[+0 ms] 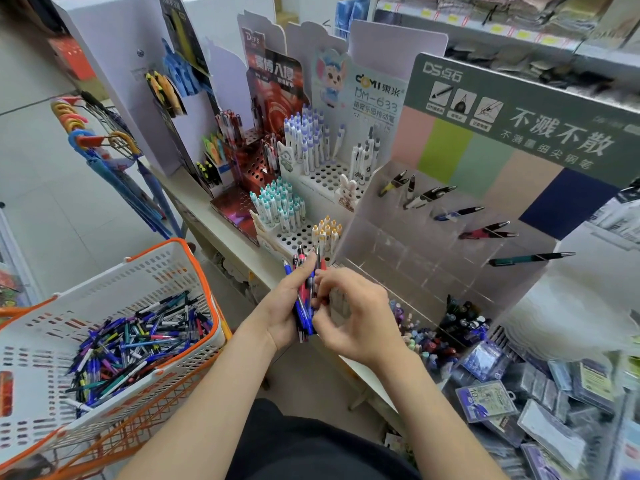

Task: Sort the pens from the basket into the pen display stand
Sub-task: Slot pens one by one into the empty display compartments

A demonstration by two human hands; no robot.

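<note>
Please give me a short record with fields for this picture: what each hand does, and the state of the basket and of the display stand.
left hand: grips a bundle of pens, blue and red, roughly upright
right hand: fingers curled at the bundle, seems to pinch one pen
basket: white with orange rim, on the person's left, holds many loose pens
clear display stand: ahead and to the right, few pens in its compartments, one a teal pen
task stage: most pens not yet sorted
</note>
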